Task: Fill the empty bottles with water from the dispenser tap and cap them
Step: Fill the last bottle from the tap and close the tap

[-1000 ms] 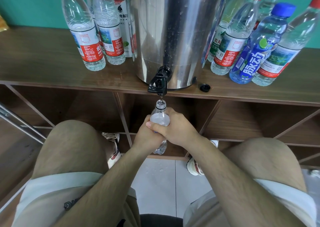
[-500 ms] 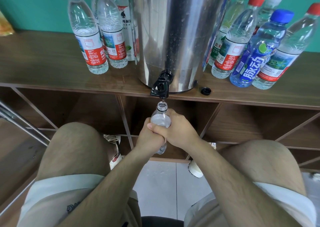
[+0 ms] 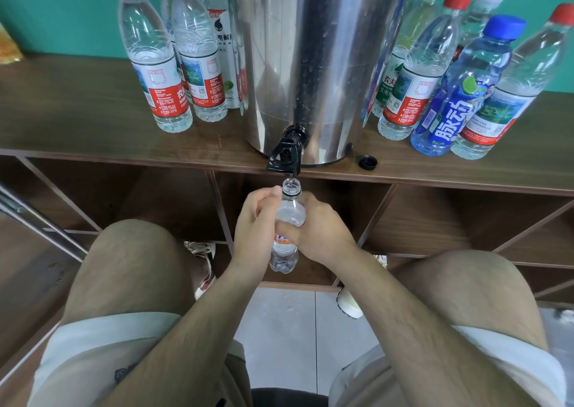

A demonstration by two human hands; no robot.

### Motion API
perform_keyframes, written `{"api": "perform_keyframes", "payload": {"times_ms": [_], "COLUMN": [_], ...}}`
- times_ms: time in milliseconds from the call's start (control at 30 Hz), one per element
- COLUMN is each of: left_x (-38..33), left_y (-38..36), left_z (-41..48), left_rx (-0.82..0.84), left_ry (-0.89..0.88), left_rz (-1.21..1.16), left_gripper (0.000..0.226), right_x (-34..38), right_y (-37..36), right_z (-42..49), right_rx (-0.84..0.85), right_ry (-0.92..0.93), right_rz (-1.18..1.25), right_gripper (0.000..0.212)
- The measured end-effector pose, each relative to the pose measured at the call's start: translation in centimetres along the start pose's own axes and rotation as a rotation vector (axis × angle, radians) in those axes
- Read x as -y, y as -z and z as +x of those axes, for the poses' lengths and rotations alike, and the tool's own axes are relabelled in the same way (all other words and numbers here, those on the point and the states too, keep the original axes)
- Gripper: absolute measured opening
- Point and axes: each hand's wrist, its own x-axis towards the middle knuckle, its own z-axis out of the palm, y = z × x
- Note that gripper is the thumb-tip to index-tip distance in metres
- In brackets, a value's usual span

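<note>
Step looked like filling. Bottle (image 3: pixel 290 214) was held below shelf (image 3: pixel 93 145) edge, mouth just under tap (image 3: pixel 285 155).
- Doing it well likely meant: mouth centred under spout, bottle upright and steady, tap closed before overflow. Level was hard to read.
- Loose black cap (image 3: pixel 368 161) lay right of dispenser (image 3: pixel 310 64).
- Right hand (image 3: pixel 320 232) was wrapped round bottle body.
- Left hand (image 3: pixel 254 229) was curled at bottle's left side, thumb at neck.
- Hands were close together.
</note>
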Motion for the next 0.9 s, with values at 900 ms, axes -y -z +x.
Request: {"api": "perform_keyframes", "payload": {"times_ms": [900], "left_x": [0.4], "left_y": [-0.4], "left_z": [-0.2], "left_rx": [0.124], "left_ry": [-0.071], "left_rz": [0.125], "left_gripper": [0.042], "right_x": [-0.5], "right_y": [0.0], "right_z": [0.3], "right_rx": [-0.067], "right_ry": [0.135], "right_rz": [-0.217], "right_gripper": [0.046]}}
